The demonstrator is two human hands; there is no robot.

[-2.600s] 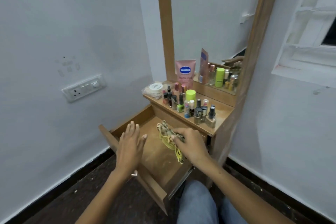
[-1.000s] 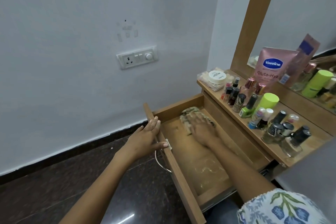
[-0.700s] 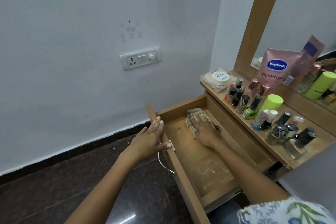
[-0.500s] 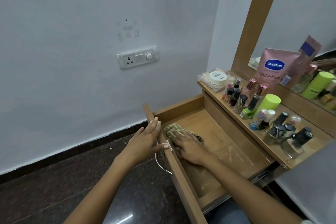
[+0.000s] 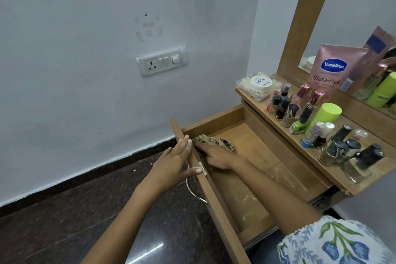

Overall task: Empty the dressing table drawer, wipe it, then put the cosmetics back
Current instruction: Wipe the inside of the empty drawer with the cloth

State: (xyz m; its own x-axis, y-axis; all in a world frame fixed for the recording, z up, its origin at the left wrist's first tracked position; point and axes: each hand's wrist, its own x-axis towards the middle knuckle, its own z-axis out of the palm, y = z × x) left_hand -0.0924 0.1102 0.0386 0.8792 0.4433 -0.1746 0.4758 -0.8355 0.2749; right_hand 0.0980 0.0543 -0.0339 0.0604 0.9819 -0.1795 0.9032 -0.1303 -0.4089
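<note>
Drawer (image 5: 252, 152) pulled all the way out, bare wood inside except for a green-patterned cloth (image 5: 225, 142) tucked into the corner where the front panel meets the far side wall. Right hand (image 5: 216, 154) flat on top of that cloth, fingers spread, pressing down rather than gripping. Left hand (image 5: 173, 165) resting on the outside of the drawer front, fingers straight and together along the top edge, thumb hooked over the rim, so an open grip with nothing in it. Curved metal handle (image 5: 192, 191) just below that palm.

All the cosmetics lined up on the worktop (image 5: 334, 171) right behind the drawer. Big pink tube (image 5: 334, 70) at the back against the mirror (image 5: 351, 6), reading "Vaseline" in a blue oval and "Gluta-Hya" under it. White round jar (image 5: 261, 84) at the far left corner, lid says "NAIL POLISH" plus a brand too small to make out. Lime-green capped bottle (image 5: 324, 117) mid-row, nail polish bottles (image 5: 347, 152) crowded toward the near edge; labels unreadable.

White switch plate (image 5: 161, 62) on the wall. Floral sleeve (image 5: 330, 242) at bottom right.
</note>
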